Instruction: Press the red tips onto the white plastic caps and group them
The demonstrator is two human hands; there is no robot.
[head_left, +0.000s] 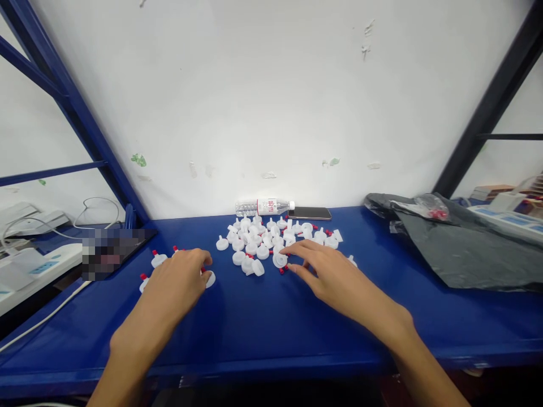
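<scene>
At the left of the blue table, my left hand (pixel 180 282) has its fingers curled in around a white plastic spout cap (pixel 211 279) with a red tip, which is partly covered by the thumb. Beside and behind that hand stand several similar caps with red tips, among them a white cap (pixel 159 260). My right hand (pixel 326 271) reaches over the front right of a pile of white spout caps (pixel 251 247). Its thumb and forefinger are apart, close to an upturned white cap (pixel 280 260) and a small red tip (pixel 283 271).
Behind the pile lie a clear plastic bottle (pixel 267 207) on its side and a dark phone (pixel 309 213). A grey plastic bag (pixel 458 243) covers the right side. Power strips (pixel 42 265) and a white cable (pixel 46 316) lie left. Blue rack posts (pixel 85 118) rise at the left.
</scene>
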